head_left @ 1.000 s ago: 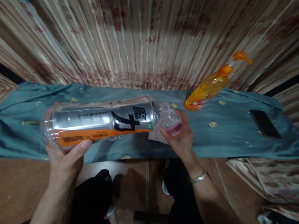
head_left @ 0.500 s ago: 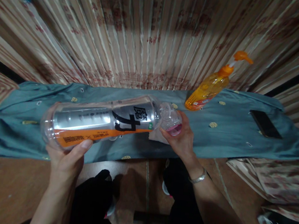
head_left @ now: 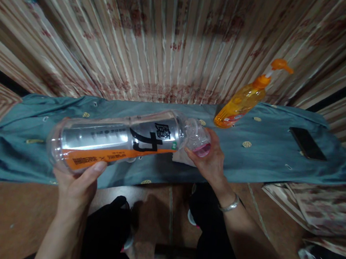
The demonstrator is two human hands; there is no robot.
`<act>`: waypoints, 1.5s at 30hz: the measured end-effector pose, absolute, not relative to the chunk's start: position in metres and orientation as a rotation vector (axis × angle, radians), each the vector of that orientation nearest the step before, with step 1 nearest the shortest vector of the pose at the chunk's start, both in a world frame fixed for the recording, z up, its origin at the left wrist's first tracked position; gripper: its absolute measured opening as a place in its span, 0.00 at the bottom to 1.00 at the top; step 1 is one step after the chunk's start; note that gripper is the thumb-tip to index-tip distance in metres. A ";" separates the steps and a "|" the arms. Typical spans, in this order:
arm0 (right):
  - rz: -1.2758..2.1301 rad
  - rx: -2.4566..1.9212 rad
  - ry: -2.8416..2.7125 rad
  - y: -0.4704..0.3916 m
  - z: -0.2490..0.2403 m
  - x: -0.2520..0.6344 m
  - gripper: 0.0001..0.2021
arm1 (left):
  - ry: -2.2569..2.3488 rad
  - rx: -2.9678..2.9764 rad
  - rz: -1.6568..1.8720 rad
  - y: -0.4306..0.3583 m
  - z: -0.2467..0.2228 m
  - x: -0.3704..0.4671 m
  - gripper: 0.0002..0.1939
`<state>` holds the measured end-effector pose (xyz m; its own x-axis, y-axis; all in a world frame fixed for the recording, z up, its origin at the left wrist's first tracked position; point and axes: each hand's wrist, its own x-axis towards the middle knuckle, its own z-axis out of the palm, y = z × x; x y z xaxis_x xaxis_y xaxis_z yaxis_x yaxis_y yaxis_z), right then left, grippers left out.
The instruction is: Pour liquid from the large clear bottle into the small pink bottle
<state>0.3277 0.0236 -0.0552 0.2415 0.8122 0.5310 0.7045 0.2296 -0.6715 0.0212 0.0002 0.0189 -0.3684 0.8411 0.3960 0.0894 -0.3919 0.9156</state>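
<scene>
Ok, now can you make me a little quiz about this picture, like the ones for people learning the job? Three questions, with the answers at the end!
1. True or false: the orange pump bottle is on the green-blue cloth.
2. Pick one. The phone is: A) white, B) black, C) pink.
3. Which of the person's hands holds the silver-and-orange bottle near its base?

Key: 1. True. 2. B. 3. The left hand.

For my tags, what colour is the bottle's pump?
The pump is orange, shown in the head view.
</scene>
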 end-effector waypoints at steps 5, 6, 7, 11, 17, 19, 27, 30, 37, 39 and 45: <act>0.145 -1.504 -1.493 0.023 -0.055 0.328 0.42 | 1.226 1.281 1.820 0.000 0.023 0.025 0.38; 0.146 -1.503 -1.492 0.023 -0.055 0.328 0.42 | 1.225 1.277 1.817 -0.001 0.024 0.026 0.38; 0.145 -1.502 -1.490 0.023 -0.055 0.328 0.43 | 1.226 1.276 1.816 -0.001 0.024 0.026 0.38; 0.135 -1.501 -1.492 0.023 -0.056 0.327 0.43 | 1.247 1.269 1.822 -0.001 0.026 0.027 0.39; 0.144 -1.510 -1.506 0.023 -0.056 0.328 0.43 | 1.220 1.271 1.839 -0.001 0.025 0.025 0.39; 0.145 -1.501 -1.511 0.023 -0.057 0.328 0.43 | 1.209 1.274 1.858 0.001 0.023 0.024 0.38; 0.126 -1.493 -1.507 0.023 -0.057 0.329 0.42 | 1.136 1.236 1.874 0.002 0.024 0.026 0.32; 0.115 -1.489 -1.507 0.024 -0.057 0.329 0.42 | 1.141 1.219 1.871 0.002 0.026 0.027 0.32; 0.113 -1.491 -1.513 0.024 -0.058 0.329 0.42 | 1.142 1.240 1.877 0.002 0.024 0.026 0.33; 0.122 -1.495 -1.516 0.024 -0.058 0.329 0.42 | 1.172 1.243 1.874 0.002 0.023 0.026 0.35; 0.118 -1.490 -1.514 0.024 -0.057 0.329 0.42 | 1.173 1.259 1.862 0.001 0.022 0.024 0.40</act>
<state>0.3287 0.0238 -0.0572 0.2216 0.8086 0.5450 0.7145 0.2456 -0.6551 0.0241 0.0014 0.0221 -0.3722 0.8370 0.4011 0.0000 -0.4321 0.9018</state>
